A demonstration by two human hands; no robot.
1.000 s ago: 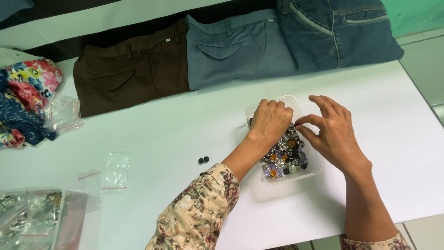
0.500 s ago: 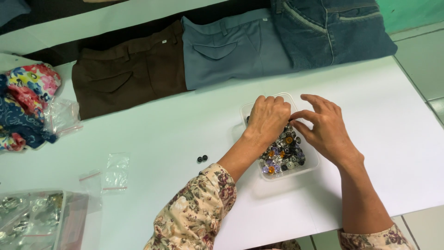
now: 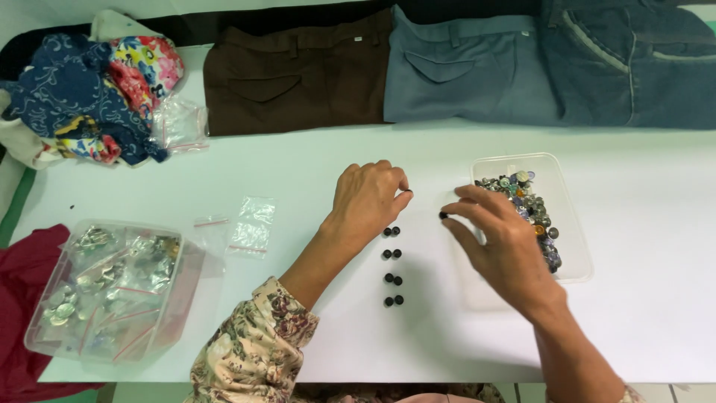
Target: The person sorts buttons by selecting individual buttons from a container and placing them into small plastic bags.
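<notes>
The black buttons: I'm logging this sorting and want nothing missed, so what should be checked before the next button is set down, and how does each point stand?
1. Right hand has a button: ok, a small dark button is pinched at its fingers.
2. Left hand holds one as well: cannot tell, its fingers are curled shut.
3. Black buttons in order: ok, four pairs lie in a column on the white table.
4. Free space above the top pair: ok, bare table.
5. Clear tray of mixed buttons within reach: ok, beside the right hand.
6. Small clear bags out of the way: ok, left of the column.
</notes>
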